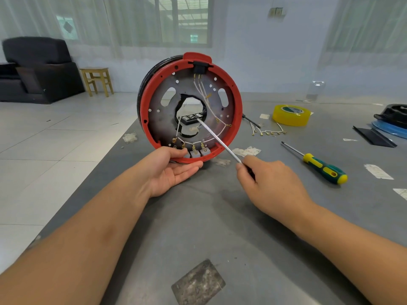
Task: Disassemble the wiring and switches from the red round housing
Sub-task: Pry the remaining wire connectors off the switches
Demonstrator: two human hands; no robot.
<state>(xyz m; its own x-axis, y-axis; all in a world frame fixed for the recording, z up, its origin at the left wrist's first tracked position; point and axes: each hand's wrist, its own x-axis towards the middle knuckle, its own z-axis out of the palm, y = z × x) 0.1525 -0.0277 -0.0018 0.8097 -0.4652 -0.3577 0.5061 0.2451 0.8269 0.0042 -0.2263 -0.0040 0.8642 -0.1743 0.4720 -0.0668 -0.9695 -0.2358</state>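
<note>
Nearby, grey table [220, 216] meets white tiled floor [55, 139].

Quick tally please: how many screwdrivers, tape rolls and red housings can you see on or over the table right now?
Screwdrivers: 2, one in the right hand with its shaft in the housing, one green-yellow lying on the table
Tape rolls: 1, yellow
Red housings: 1, held by the left hand
Total: 4

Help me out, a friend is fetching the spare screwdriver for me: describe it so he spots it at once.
On the grey table, look to the right of the red round housing held upright. Below the yellow tape roll lies the spare screwdriver, flat and untouched. Its green and yellow handle sets it apart from the tool in the right hand.
</note>
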